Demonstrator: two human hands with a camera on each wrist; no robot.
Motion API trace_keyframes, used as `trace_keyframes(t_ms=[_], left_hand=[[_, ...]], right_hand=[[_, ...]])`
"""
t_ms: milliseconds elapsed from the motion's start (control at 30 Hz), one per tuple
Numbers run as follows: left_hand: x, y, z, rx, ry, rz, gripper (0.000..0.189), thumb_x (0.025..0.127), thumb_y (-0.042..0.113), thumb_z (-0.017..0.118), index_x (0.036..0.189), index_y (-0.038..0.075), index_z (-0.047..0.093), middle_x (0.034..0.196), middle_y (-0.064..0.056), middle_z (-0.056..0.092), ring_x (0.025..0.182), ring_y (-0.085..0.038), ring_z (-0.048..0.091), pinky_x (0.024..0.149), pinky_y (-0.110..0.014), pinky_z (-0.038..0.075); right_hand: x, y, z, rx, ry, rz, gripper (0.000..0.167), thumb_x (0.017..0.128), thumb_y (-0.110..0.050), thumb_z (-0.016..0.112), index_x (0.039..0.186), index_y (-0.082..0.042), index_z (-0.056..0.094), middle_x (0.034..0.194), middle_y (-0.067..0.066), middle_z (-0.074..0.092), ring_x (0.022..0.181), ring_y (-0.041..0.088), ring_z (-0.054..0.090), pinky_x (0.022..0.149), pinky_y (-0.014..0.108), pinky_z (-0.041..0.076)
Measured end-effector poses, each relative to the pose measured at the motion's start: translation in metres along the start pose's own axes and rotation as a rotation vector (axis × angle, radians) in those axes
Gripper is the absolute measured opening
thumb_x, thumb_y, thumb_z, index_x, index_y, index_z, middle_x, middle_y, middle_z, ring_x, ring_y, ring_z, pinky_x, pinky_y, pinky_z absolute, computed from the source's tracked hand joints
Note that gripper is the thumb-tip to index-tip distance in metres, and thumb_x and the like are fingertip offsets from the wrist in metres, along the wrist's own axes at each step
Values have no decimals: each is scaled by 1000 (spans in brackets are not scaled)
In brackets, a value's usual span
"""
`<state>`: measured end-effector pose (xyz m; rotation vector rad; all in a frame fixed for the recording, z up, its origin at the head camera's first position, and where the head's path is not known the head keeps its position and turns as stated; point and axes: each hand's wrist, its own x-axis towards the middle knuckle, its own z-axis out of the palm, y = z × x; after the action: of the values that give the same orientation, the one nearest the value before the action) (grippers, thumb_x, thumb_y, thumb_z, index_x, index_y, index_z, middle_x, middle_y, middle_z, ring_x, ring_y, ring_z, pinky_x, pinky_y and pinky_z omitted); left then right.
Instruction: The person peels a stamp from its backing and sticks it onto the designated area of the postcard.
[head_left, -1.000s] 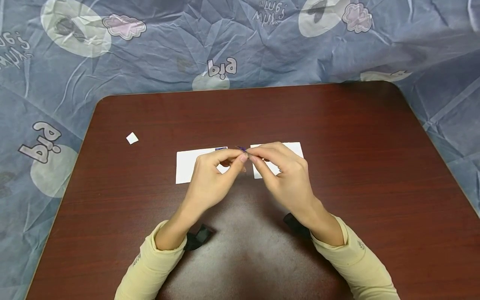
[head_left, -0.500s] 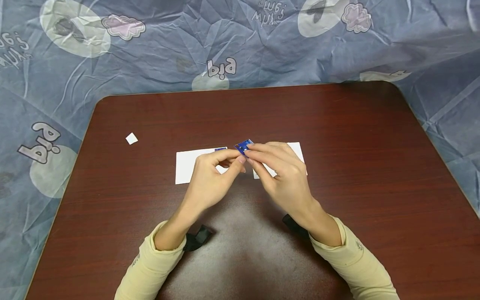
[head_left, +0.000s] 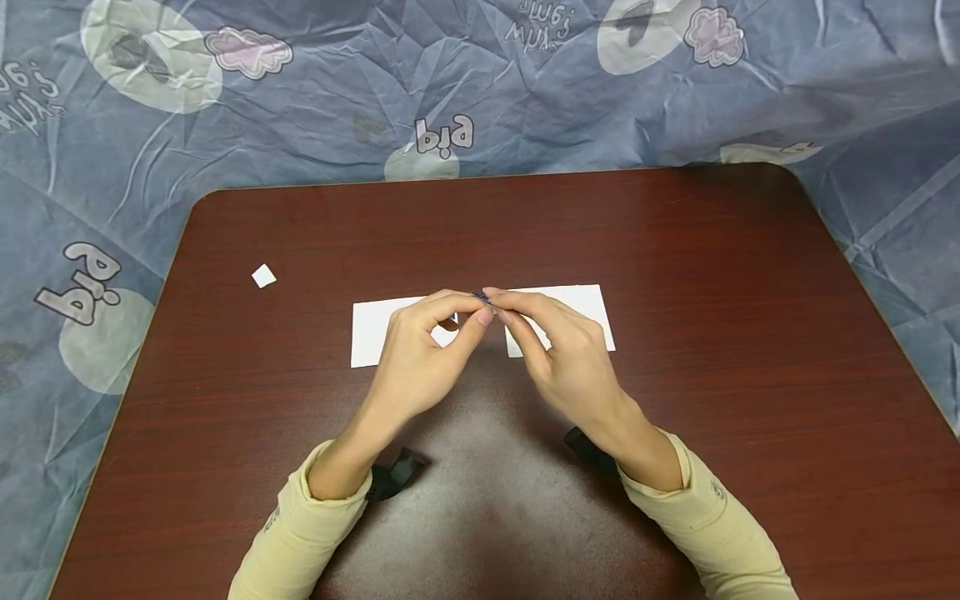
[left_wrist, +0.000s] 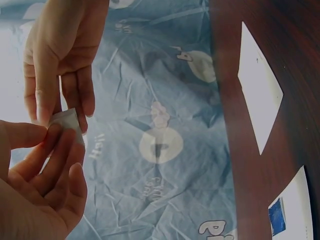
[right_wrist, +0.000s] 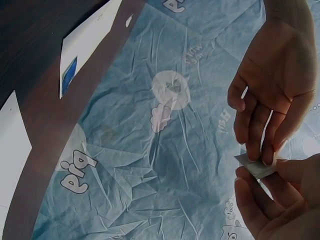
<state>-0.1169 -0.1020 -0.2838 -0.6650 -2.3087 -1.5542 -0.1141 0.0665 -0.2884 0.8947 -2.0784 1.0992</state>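
Between the two hands, above the table, is a small stamp-like square, nearly edge-on in the head view. Its pale back shows in the left wrist view and the right wrist view. My left hand pinches it by its near edge with thumb and index finger. From the other side my right hand also pinches it. Beneath the left hand lies a white paper rectangle with a blue square at one corner. Another white paper rectangle is partly hidden under the right hand.
A small white square lies at the far left of the brown table. Patterned blue cloth hangs behind the far edge. Dark straps are on both wrists.
Half a second ago the stamp-like square's blue face was turned up to the head view; now it is almost edge-on, as one second ago. The right fingers have shifted; both forearms stay put.
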Motion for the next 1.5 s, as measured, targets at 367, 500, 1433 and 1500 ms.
trace_keyframes(t_ms=[367, 500, 1433, 1500], left_hand=[[0, 1, -1, -17, -15, 37, 8, 89, 5, 65, 89, 3, 72, 79, 1, 65, 73, -10, 55, 71, -28, 46], [0, 2, -1, -27, -17, 48, 7, 88, 6, 67, 90, 4, 73, 80, 2, 67, 74, -10, 56, 71, -28, 46], [-3, 8, -2, -88, -57, 86, 5, 88, 4, 66, 88, 3, 72, 78, 2, 64, 72, -10, 56, 66, -27, 46], [-3, 8, -2, -84, -58, 86, 5, 87, 4, 67, 88, 3, 72, 78, 2, 65, 72, -9, 56, 66, -27, 46]], right_hand=[[3, 2, -3, 59, 25, -2, 15, 89, 3, 62, 102, 7, 69, 96, 14, 70, 87, 23, 68, 81, 29, 52], [3, 3, -3, 107, 55, 15, 21, 95, -9, 59, 101, 8, 69, 95, 14, 71, 86, 24, 69, 80, 29, 52], [4, -3, -12, 469, 56, 359, 19, 87, 15, 57, 104, 13, 66, 96, 5, 70, 78, 12, 63, 66, 22, 49], [4, -3, -13, 474, 56, 379, 19, 87, 14, 57, 104, 12, 66, 95, 3, 70, 74, 11, 61, 62, 20, 47]])
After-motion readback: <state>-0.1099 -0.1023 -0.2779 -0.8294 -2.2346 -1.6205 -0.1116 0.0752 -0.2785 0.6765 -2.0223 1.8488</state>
